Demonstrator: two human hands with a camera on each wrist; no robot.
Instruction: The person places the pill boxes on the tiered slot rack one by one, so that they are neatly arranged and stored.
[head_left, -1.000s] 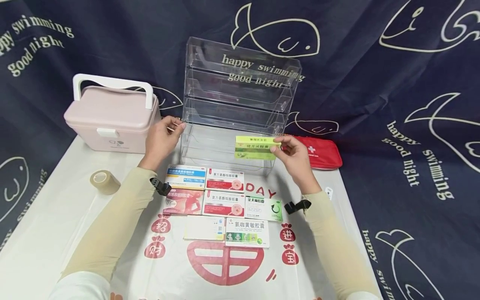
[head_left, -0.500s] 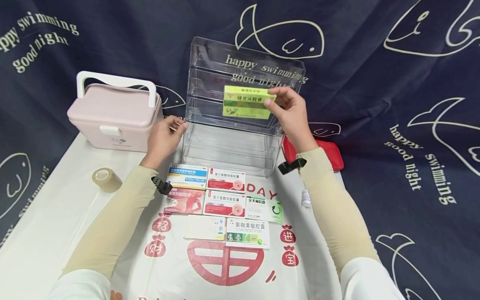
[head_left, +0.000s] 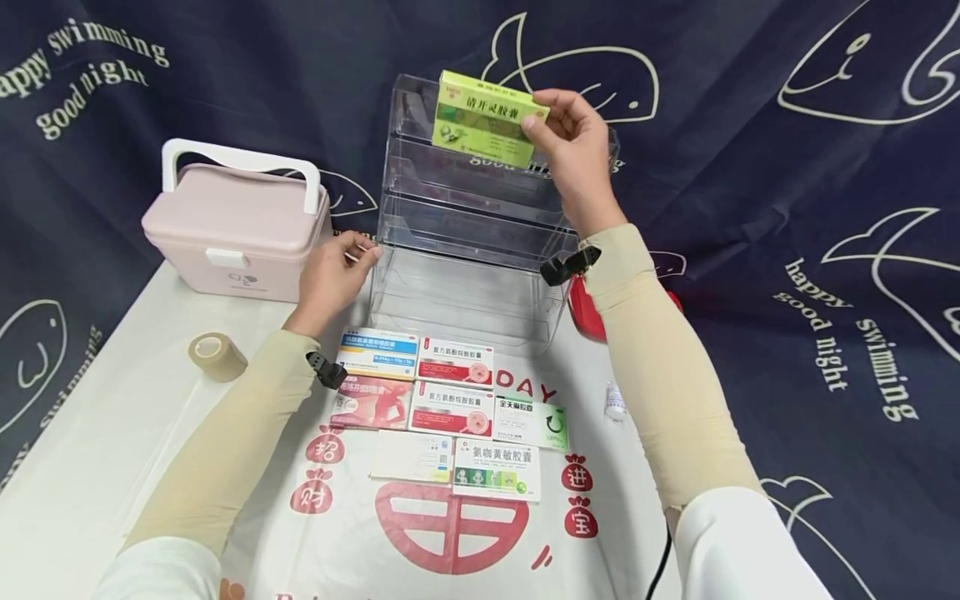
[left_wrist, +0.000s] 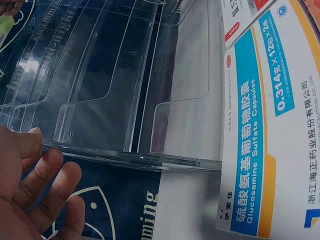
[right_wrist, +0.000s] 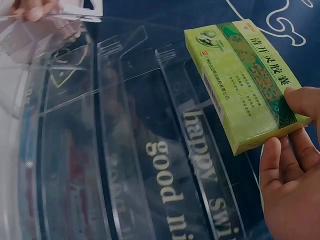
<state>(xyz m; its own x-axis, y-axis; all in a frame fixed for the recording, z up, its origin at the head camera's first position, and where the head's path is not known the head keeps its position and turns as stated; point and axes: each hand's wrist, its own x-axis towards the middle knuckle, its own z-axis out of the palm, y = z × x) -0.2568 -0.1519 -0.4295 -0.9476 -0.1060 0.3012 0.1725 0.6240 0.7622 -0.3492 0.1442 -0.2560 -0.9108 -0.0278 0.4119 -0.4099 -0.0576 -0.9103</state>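
Observation:
In the head view, my right hand [head_left: 576, 150] pinches a green-yellow medicine box [head_left: 487, 121] by its right end, thumb in front and fingers behind. It is raised in front of the top tier of a clear acrylic tiered rack [head_left: 465, 292]. The right wrist view shows the box [right_wrist: 245, 85] tilted over the rack's upper tiers, in the grip of thumb and fingers. My left hand [head_left: 333, 279] is at the rack's left side, thumb and curled fingers pinching its side edge. In the left wrist view, the left thumb [left_wrist: 27, 142] meets that edge.
Several medicine boxes, including a blue-and-white one [head_left: 377, 353] and a white-green one [head_left: 496, 468], lie in front of the rack. A pink lidded case [head_left: 232, 225] and a tape roll [head_left: 217, 357] stand left. A red pouch [head_left: 587, 312] and small vial [head_left: 615, 401] are right.
My right hand has lifted the green-yellow box from the rack's bottom tier up to the level of its top tier. My left hand stays at the rack's left side.

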